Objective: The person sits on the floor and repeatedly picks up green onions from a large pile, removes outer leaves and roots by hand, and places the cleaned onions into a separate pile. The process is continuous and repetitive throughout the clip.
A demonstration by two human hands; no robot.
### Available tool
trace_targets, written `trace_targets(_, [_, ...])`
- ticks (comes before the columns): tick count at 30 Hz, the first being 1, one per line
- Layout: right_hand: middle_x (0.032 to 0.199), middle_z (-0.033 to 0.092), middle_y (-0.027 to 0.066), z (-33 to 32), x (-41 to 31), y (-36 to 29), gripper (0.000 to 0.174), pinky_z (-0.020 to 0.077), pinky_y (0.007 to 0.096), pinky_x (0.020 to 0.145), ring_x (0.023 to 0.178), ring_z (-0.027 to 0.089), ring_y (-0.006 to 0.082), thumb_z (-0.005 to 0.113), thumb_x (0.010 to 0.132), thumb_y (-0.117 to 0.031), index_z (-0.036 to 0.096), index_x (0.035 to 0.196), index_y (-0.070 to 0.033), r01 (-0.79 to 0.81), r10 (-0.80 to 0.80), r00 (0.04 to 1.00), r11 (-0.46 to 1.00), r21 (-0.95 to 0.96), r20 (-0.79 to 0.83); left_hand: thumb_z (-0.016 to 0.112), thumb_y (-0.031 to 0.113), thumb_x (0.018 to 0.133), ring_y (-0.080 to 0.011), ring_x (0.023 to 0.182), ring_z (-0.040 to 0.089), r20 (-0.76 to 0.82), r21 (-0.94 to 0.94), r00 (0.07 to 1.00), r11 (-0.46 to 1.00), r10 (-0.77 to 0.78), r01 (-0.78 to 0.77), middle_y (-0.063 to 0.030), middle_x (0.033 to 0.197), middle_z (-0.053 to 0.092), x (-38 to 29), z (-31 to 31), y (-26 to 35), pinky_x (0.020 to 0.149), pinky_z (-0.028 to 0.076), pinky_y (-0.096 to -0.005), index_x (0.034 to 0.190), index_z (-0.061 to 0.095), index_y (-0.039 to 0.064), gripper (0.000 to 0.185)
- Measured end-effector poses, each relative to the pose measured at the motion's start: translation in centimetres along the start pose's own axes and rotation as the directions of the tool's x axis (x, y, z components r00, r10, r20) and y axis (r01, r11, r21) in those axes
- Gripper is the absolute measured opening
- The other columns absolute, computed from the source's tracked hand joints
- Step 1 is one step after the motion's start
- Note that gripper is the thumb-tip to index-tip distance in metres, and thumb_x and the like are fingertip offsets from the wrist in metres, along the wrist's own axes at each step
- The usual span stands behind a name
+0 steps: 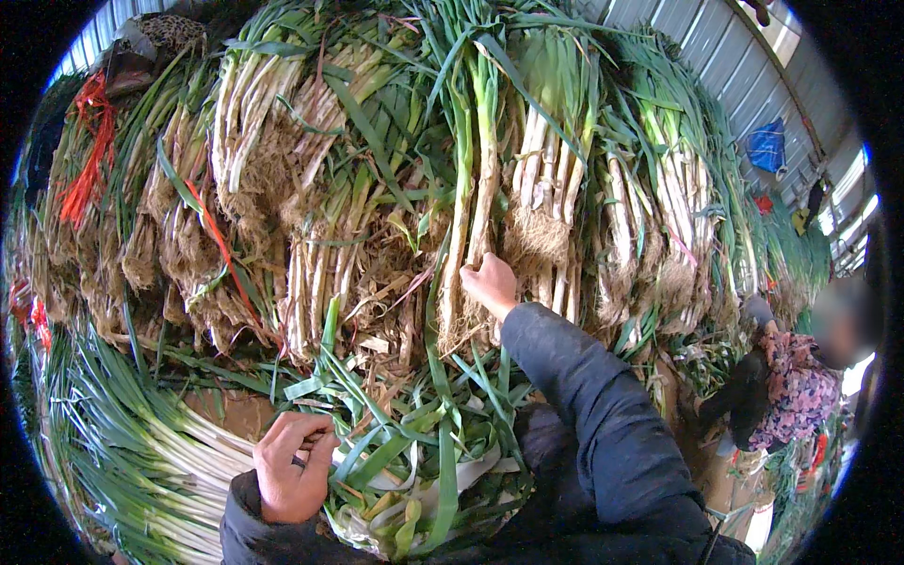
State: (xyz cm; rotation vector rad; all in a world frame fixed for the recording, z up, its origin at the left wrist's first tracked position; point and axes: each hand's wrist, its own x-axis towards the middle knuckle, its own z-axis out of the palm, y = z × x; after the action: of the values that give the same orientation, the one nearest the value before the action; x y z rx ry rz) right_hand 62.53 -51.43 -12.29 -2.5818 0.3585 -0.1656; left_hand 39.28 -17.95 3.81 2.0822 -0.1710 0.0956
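My right hand (491, 282) is closed around the lower end of an untrimmed green onion (486, 169), just above its roots. Another long green onion (459, 191) hangs right beside it, roots downward. Behind them rises a high stack of unpeeled green onions (544, 155) with brown outer skins and fibrous roots. My left hand (293, 459) is low in front of me, its fingers curled and the thumb near them. Something small and dark shows among those fingers. Stripped green leaves (424, 459) lie in a heap just right of this hand. To its left are cleaned green onions (183, 452) with white stems.
Red plastic ties (92, 155) hang on the stack at far left, and a red strip (222, 247) crosses it. At right, a person in a patterned top (798, 388) is beside more onions. A blue bag (766, 145) is against the corrugated metal wall (713, 53).
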Motion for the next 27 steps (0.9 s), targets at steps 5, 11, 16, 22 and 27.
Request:
trace_targets(5, [0.077, 0.063, 0.0226, -1.8, 0.5, -1.0, 0.036, 0.0466, 0.0469, 0.069, 0.073, 0.062, 0.0360, 0.062, 0.076, -0.033, 0.060, 0.079, 0.003, -0.049, 0.045, 0.998, 0.993, 0.111, 0.036, 0.065, -0.003, 0.081, -0.0210, 0.071, 0.066, 0.002, 0.009, 1.000, 1.000, -0.025, 0.025, -0.0147, 0.088, 0.064, -0.1, -0.1, -0.4, 0.066, 0.053, -0.0303, 0.095, 0.065, -0.004, 0.015])
trace_targets(11, [0.066, 0.058, 0.0093, -0.3, 2.8, 0.9, 0.028, 0.0412, 0.0400, 0.059, 0.062, 0.054, 0.0204, 0.065, 0.075, -0.024, 0.059, 0.074, 0.003, 0.017, -0.021, 1.000, 0.920, 0.391, 0.005, 0.065, -0.002, 0.080, -0.0204, 0.069, 0.065, -0.004, 0.011, 1.000, 1.000, -0.001, 0.001, -0.0144, 0.085, 0.064, 0.2, 0.3, 0.1, 0.065, 0.052, -0.0302, 0.093, 0.065, -0.004, 0.013])
trace_targets(16, [0.070, 0.056, -0.0012, -2.7, 1.5, -2.4, 0.018, 0.0387, 0.0316, 0.061, 0.064, 0.048, 0.0097, 0.066, 0.083, -0.017, 0.063, 0.076, -0.001, -0.079, -0.027, 0.990, 0.699, 0.711, 0.137, 0.061, -0.001, 0.082, -0.0165, 0.061, 0.063, 0.004, 0.022, 1.000, 0.999, 0.023, -0.023, -0.0129, 0.083, 0.063, 0.1, 0.4, -0.4, 0.059, 0.050, -0.0281, 0.092, 0.064, -0.005, 0.011])
trace_targets(22, [0.078, 0.065, 0.0077, -4.2, 3.6, -1.5, 0.017, 0.0499, 0.0285, 0.066, 0.071, 0.063, 0.0172, 0.066, 0.083, -0.020, 0.064, 0.079, -0.003, -0.216, 0.024, 0.968, 0.588, 0.780, 0.250, 0.067, -0.001, 0.079, -0.0243, 0.073, 0.065, 0.041, -0.004, 0.997, 0.998, -0.063, 0.064, -0.0149, 0.087, 0.065, 0.1, 0.5, -0.2, 0.068, 0.053, -0.0324, 0.093, 0.066, -0.003, 0.015])
trace_targets(27, [0.080, 0.066, 0.0122, -13.7, 1.9, -8.4, 0.024, 0.0579, 0.0383, 0.065, 0.071, 0.068, 0.0247, 0.064, 0.088, -0.022, 0.061, 0.097, 0.000, -0.226, -0.284, 0.923, 0.150, 0.963, 0.261, 0.067, -0.001, 0.081, -0.0225, 0.074, 0.066, 0.018, -0.015, 1.000, 1.000, 0.005, -0.005, -0.0150, 0.087, 0.065, 0.3, 0.7, 0.8, 0.068, 0.053, -0.0309, 0.095, 0.066, -0.003, 0.014])
